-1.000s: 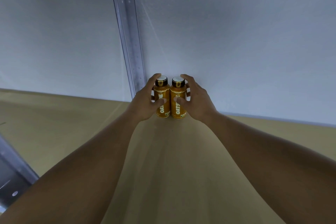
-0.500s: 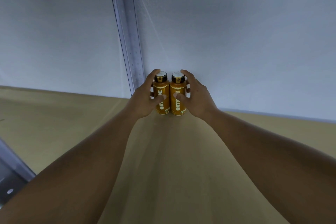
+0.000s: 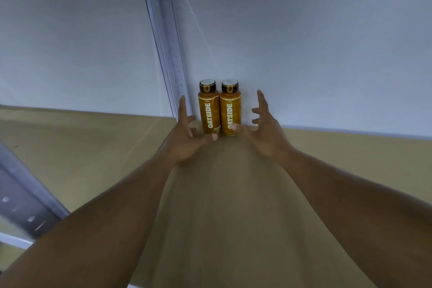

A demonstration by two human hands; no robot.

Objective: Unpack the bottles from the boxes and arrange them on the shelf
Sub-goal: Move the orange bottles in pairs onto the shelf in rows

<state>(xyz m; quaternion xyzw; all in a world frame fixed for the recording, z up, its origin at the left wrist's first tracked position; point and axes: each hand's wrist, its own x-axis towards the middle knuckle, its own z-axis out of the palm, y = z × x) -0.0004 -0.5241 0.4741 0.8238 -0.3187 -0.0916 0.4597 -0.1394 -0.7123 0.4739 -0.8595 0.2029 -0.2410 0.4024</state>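
Found both hands open: left hand (image 3: 187,138) with fingers spread and straight, right hand (image 3: 264,133) the same, neither clamped on anything. Saw the two bottles between the palms, left bottle (image 3: 208,110) just inside the left fingers, right bottle (image 3: 230,110) just inside the right fingers, both upright, touching side to side, caps up, labels turned back toward the wrists. Could not tell whether the thumb tips, low in front of the two bases, touched the bottles or only hovered before them. Beyond the fingertips, noted the white wall (image 3: 304,42) close behind the pair, and just outside the left fingers a metal post (image 3: 168,42). Under both forearms, noted the tan shelf board (image 3: 222,194), bearing only these two bottles as far as shown. Judged the step to be the placing of this pair, all but done, with much of the task probably left. Judged it best to clear the thumbs first, then draw both hands straight back along the board with fingers held wide, well off the shoulders and caps; risked tipping such tall, narrow bottles with any sideways brush. Thought it worth checking the pair square to the wall, labels forward, before fetching more.
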